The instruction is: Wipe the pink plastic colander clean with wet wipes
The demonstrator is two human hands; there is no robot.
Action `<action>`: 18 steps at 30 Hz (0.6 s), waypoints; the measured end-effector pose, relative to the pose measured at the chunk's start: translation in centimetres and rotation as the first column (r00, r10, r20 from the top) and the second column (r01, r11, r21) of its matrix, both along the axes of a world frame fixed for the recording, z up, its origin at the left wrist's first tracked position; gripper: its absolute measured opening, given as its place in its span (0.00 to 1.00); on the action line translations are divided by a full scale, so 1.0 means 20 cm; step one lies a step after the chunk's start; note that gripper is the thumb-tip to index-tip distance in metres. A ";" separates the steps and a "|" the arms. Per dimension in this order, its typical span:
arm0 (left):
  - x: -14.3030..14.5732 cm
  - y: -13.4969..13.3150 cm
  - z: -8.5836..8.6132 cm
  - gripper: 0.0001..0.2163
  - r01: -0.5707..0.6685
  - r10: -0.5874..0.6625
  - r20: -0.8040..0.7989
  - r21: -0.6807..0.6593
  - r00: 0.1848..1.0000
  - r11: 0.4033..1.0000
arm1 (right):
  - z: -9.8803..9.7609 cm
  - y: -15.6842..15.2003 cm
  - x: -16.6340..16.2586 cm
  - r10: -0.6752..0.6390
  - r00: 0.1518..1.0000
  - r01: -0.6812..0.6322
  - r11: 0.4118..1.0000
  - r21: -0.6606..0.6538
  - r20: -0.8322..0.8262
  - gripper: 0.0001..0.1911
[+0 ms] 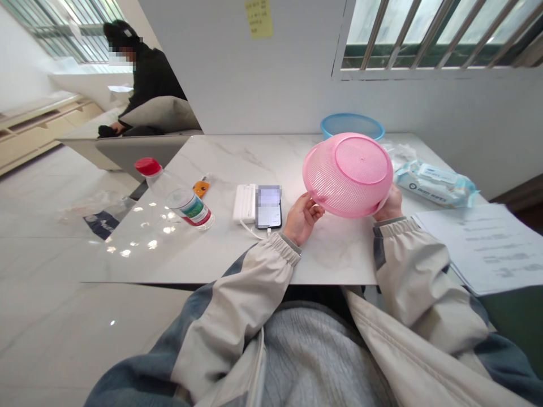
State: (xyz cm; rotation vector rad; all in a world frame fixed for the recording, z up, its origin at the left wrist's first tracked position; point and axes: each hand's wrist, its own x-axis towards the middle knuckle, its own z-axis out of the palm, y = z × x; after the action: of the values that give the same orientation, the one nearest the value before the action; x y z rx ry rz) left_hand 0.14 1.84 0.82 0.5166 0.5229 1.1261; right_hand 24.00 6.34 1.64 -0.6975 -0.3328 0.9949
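Observation:
A pink plastic colander [348, 175] is tilted up off the table, its perforated wall and round base turned towards me. My left hand [302, 219] grips its lower left rim, and my right hand [390, 204] holds its right side. A blue plastic basin [352, 125] stands on the table behind it, partly hidden by the colander. Both hands are above the white marble-patterned table [335, 254].
Left of my hands lie a smartphone [268, 207] cabled to a white power bank [245, 202], a red-capped plastic bottle [173, 192] on its side and a small orange object [201, 188]. Wet wipes [435, 183] and papers [483, 249] lie right. A person [148, 85] sits behind.

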 end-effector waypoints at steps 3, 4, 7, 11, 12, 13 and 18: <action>0.00 0.00 -0.01 0.09 0.001 0.000 -0.018 0.015 1.000 1.000 | 0.00 0.00 0.00 0.020 1.000 -0.020 0.999 0.026 -0.021 0.16; 0.00 0.00 -0.01 0.08 0.006 -0.005 -0.020 0.012 1.000 1.000 | 0.00 0.01 0.01 0.029 0.999 -0.028 0.999 0.028 -0.029 0.16; -0.01 0.00 -0.01 0.08 0.036 -0.036 -0.022 -0.007 0.999 0.999 | 0.00 0.01 0.01 0.038 0.998 -0.037 0.999 0.035 -0.047 0.17; -0.01 -0.01 -0.01 0.10 0.090 -0.089 -0.034 0.027 0.995 0.996 | -0.01 0.01 0.02 0.008 1.000 -0.006 0.998 0.066 -0.027 0.20; -0.01 -0.01 -0.01 0.10 0.103 -0.102 -0.041 0.040 0.994 0.994 | -0.01 0.01 0.02 0.003 1.000 -0.002 0.998 0.070 -0.018 0.20; -0.01 -0.02 -0.01 0.11 0.119 -0.117 -0.049 0.050 0.992 0.992 | -0.01 0.00 0.02 0.005 1.000 -0.004 0.997 0.072 -0.007 0.20; 0.01 -0.04 -0.02 0.13 0.206 -0.193 -0.161 0.069 0.968 0.976 | 0.01 -0.01 -0.02 0.051 0.999 -0.052 0.999 0.011 0.018 0.20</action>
State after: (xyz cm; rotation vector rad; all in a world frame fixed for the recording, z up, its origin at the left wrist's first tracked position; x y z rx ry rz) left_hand 0.44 0.95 0.51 0.7189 0.5450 0.9224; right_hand 23.64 6.11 1.78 -0.6902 -0.3732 1.0354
